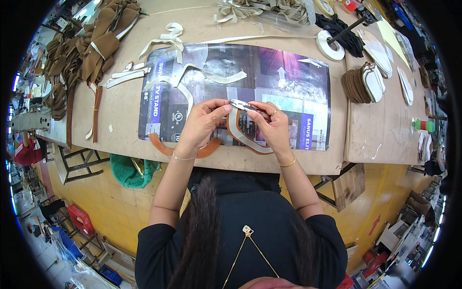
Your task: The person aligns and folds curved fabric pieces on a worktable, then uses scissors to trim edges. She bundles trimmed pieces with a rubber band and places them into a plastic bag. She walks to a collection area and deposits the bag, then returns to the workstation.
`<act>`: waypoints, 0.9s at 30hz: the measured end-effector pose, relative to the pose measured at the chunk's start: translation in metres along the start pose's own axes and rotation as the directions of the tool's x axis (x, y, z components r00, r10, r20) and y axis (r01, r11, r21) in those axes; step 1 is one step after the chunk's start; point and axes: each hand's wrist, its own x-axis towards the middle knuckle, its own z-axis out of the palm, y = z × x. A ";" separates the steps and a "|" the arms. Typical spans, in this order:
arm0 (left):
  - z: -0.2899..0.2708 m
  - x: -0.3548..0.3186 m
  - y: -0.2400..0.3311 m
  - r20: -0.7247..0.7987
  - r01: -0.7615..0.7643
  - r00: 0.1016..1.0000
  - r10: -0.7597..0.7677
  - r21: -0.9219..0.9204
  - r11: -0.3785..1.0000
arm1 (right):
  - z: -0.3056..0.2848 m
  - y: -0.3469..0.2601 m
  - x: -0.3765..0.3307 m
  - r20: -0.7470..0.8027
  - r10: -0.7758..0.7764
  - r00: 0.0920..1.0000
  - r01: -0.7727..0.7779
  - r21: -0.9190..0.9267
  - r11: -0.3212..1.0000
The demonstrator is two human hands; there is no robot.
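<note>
Above the printed sheet, my left hand [204, 120] pinches the upper end of a brown strap with a pale backing [237, 131]. My right hand [273, 126] is closed around a small pair of metal snips [243, 104], whose tip reaches the fingertips of my left hand. From there the strap hangs in a curve down toward the table's near edge. Another orange-brown strip [208, 150] curves beneath my left wrist; whether the two join is hidden. Loose cream tape [180, 79] lies on the sheet beyond my left hand.
The glossy printed sheet [308, 91] covers the table's middle. Brown pieces [98, 48] pile up at far left. On the right stand a white tape roll [330, 45] on a rod and a stack of brown pieces [358, 84]. A green bag [127, 171] hangs below the near edge.
</note>
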 end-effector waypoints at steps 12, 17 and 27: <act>-0.014 0.007 0.002 -0.234 -0.257 0.755 0.612 0.753 0.606 | -0.046 0.016 0.004 -0.231 0.099 0.968 0.074 0.638 0.767; 0.014 0.000 -0.024 0.270 -0.381 0.812 0.518 0.917 0.119 | -0.074 0.017 -0.028 -0.200 0.233 0.952 -0.129 0.427 0.895; 0.060 0.015 -0.066 0.395 -0.403 0.903 0.172 0.915 0.012 | -0.077 0.027 -0.083 -0.193 0.262 0.946 -0.276 -0.045 0.960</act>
